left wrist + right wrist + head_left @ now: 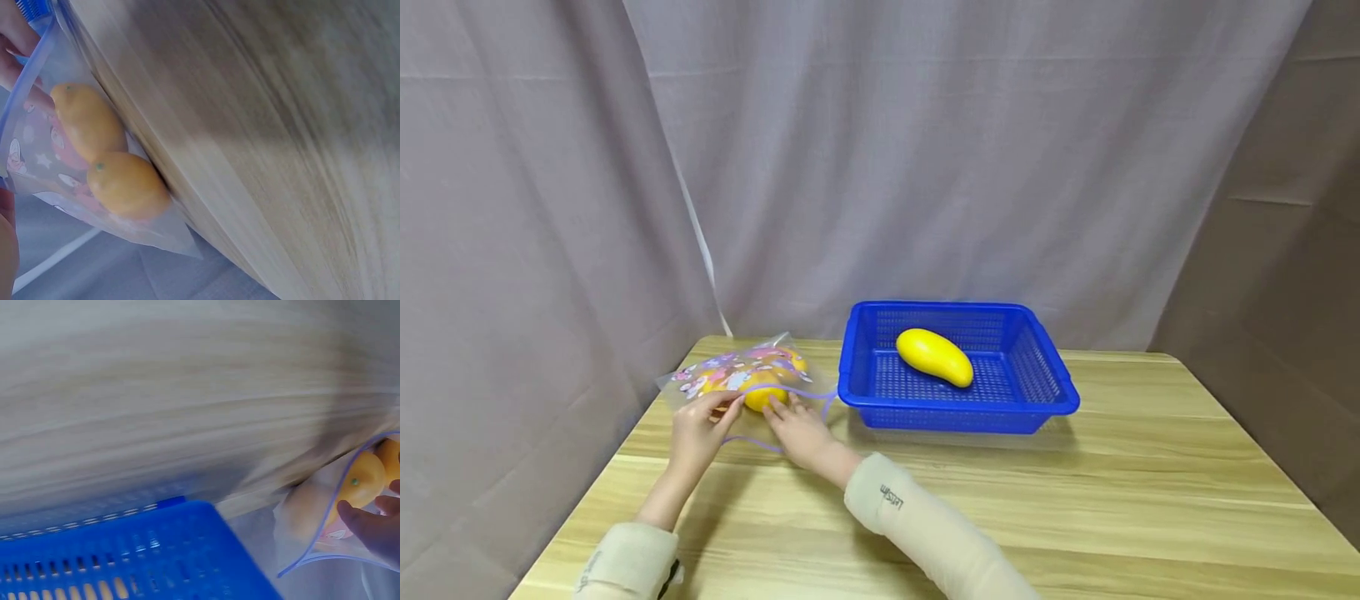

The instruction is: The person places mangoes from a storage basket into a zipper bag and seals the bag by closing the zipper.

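My left hand (696,429) pinches the purple rim of a clear, flower-printed zip bag (700,371), low at its mouth. The bag lies at the table's back left, its mouth spread towards me. My right hand (801,429) reaches into the mouth, its extended fingers against an orange-yellow mango-like fruit (765,398). In the left wrist view a long fruit (90,122) and a rounder fruit (128,186), with a green stem spot, lie touching inside the bag. The right wrist view has my fingers (369,528) beside a fruit at the opening.
A blue plastic basket (958,407) stands right of the bag, holding one long yellow fruit (934,357). Both rest on a wood-grain table (1120,500). Grey curtains (925,167) hang behind and beside the table.
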Motion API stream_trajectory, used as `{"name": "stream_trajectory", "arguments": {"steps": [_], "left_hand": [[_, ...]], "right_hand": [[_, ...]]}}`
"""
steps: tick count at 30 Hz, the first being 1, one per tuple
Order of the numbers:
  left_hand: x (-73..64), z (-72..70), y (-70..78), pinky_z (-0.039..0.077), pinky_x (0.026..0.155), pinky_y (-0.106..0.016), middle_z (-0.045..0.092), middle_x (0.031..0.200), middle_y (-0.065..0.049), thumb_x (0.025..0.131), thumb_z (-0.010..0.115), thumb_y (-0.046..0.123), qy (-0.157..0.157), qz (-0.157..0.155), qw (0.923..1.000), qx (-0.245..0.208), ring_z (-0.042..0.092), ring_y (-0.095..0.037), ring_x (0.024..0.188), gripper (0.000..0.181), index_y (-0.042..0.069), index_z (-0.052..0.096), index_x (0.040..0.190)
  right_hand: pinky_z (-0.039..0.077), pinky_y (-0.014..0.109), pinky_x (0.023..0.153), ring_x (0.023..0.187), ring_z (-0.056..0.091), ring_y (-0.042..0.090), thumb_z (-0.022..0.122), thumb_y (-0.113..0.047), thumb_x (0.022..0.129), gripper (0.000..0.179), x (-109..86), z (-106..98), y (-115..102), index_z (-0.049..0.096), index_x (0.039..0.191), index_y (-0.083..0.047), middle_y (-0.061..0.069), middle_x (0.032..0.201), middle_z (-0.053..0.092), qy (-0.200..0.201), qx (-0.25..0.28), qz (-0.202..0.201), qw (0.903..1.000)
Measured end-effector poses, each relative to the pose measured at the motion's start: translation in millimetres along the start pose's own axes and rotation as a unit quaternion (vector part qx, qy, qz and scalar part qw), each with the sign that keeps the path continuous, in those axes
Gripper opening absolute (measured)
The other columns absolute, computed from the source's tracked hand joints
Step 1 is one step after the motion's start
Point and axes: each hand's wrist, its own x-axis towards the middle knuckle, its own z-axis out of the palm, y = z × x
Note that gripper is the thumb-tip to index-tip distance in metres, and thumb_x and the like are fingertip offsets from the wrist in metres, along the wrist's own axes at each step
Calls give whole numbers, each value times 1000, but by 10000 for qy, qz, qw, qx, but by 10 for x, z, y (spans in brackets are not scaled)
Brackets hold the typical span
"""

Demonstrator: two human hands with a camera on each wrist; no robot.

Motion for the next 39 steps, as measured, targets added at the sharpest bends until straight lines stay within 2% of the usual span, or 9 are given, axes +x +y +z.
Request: {"name": "stream_trajectory", "arguments": {"steps": [6, 13, 20, 26, 34, 39], "left_hand": [[33, -7, 24, 54, 47, -25, 71, 74, -16, 68, 76, -10, 69, -22, 10000, -51, 65, -25, 54, 16, -4, 71, 82], [50, 7, 15, 53, 49, -19, 71, 73, -16, 70, 75, -8, 84, -51, 9999, -21, 65, -25, 55, 13, -4, 71, 82], [73, 2, 29, 52, 50, -14, 71, 73, -15, 70, 75, -8, 94, -97, 9999, 58, 65, -26, 57, 13, -3, 71, 81], [86, 6, 28, 53, 49, -20, 71, 73, -14, 70, 75, -8, 138, -133, 9998, 64, 65, -26, 57, 13, -2, 71, 81], [104, -20, 35, 53, 47, -24, 71, 71, -14, 71, 75, -8, 94, -144, 9998, 99, 65, -26, 53, 12, -3, 71, 81], [125, -22, 42, 54, 47, -28, 71, 71, -14, 71, 76, -7, 61, -142, 9998, 114, 65, -26, 53, 11, -3, 71, 81]], "right_hand": [[46, 38, 104, 135, 41, 29, 50, -21, 97, 47, -99, -8, 62, 41, 143, -19, 3, 149, 40, 151, 53, -197, 9997], [44, 41, 105, 135, 40, 31, 53, -16, 95, 50, -172, -36, 101, 39, 143, -16, 6, 150, 37, 138, 334, -214, 9991], [41, 39, 108, 132, 44, 28, 55, -17, 94, 47, -274, -82, 173, 44, 140, -17, 5, 147, 42, 365, 30, -587, 9976], [39, 35, 110, 128, 49, 26, 61, -20, 90, 47, -353, -114, 232, 48, 135, -15, 6, 142, 49, 665, -207, -940, 9931], [48, 32, 100, 118, 56, 21, 61, -24, 89, 35, -451, -132, 340, 57, 123, -17, 0, 123, 61, 1076, -263, -1328, 9849], [50, 25, 93, 104, 59, 14, 63, -23, 88, 25, -515, -171, 445, 64, 112, -17, -3, 108, 65, 1409, -156, -1492, 9786]]}}
